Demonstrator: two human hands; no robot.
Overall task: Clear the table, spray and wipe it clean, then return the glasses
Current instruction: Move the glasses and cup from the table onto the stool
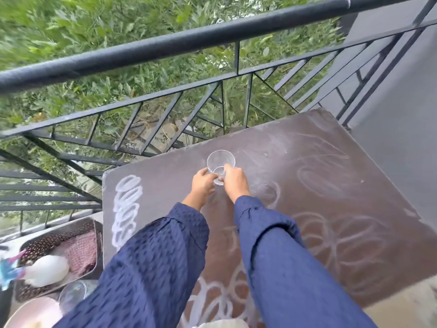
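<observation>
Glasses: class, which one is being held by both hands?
The clear glass on the table, gripped by left hand and right hand; another glass sits untouched lower left.

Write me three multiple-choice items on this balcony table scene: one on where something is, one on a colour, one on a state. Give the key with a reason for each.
1. Where is the tray holding the white spray bottle?
A. On the table's far right corner
B. Beside the table, at the lower left
C. Hanging on the railing

2. What colour are the sleeves?
A. Dark blue
B. Red
C. White

3. What state is the tabletop in?
A. Covered by a cloth
B. Wiped spotless
C. Marked with white chalky scribbles

Key: 1 B, the tray sits off the table's left edge. 2 A, both sleeves are dark blue. 3 C, white loops cover the brown top, while the left hand and right hand grip a clear glass.
</observation>
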